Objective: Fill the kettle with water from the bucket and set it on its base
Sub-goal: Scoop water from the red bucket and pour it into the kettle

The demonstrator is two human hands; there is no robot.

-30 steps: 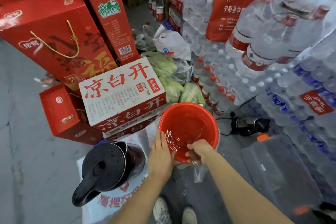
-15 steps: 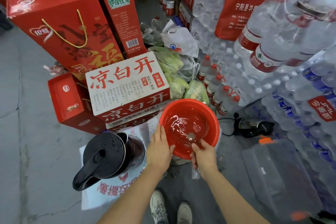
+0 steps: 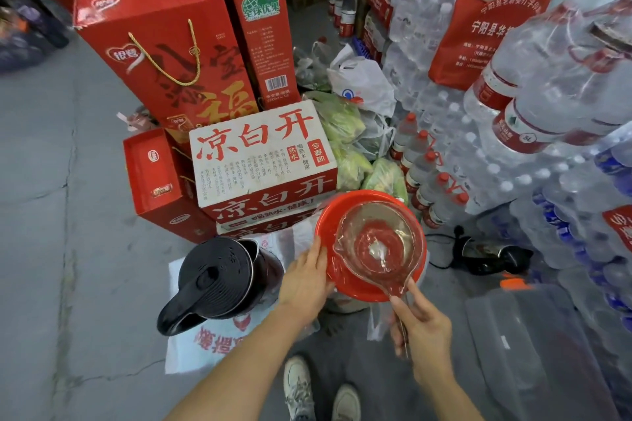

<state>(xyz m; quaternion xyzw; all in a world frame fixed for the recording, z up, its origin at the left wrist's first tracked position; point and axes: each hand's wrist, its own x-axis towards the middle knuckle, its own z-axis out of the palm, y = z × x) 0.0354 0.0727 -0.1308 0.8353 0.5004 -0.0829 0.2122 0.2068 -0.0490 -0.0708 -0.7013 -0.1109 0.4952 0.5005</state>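
A red bucket (image 3: 328,215) stands on the floor in front of me. My right hand (image 3: 422,325) grips the handle of a clear plastic scoop (image 3: 376,243), which is lifted over the bucket's mouth. My left hand (image 3: 306,280) rests flat against the bucket's left rim. The black kettle (image 3: 219,278), lid closed, stands on a white printed bag (image 3: 205,342) to the left of the bucket. A black kettle base (image 3: 489,255) with its cord lies on the floor to the right.
Red and white cartons (image 3: 263,161) are stacked behind the kettle and bucket. Packs of bottled water (image 3: 513,133) rise like a wall on the right. Green vegetables in bags (image 3: 349,147) lie behind the bucket. My shoes (image 3: 318,390) are below. Grey concrete floor (image 3: 51,249) spreads left.
My right hand has lifted the clear scoop out of the bucket and now holds it by the handle above the water. The left hand stays on the rim.
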